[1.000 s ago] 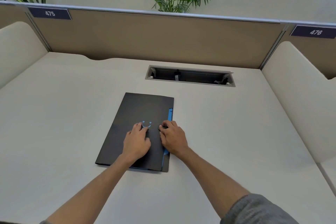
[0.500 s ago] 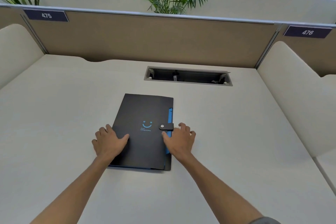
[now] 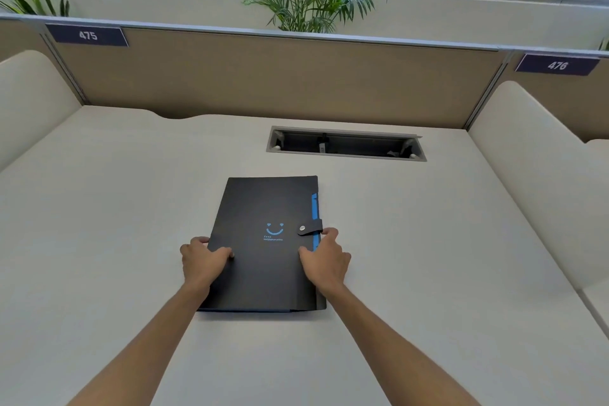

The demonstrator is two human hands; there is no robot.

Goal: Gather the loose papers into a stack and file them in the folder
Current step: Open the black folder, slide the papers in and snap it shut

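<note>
A black folder with a blue smiley on its cover lies closed on the white desk, its snap strap fastened over the right edge. A blue strip shows along that edge. My left hand grips the folder's left edge, thumb on the cover and fingers curled around the side. My right hand grips the right edge just below the strap, thumb on the cover. No loose papers are in sight.
A rectangular cable slot is cut into the desk behind the folder. A beige partition closes the back, with cream side panels left and right. Plants stand behind the partition.
Both hands slid off the cover near the strap out to the folder's two side edges and closed on them. The strap now shows fastened.
</note>
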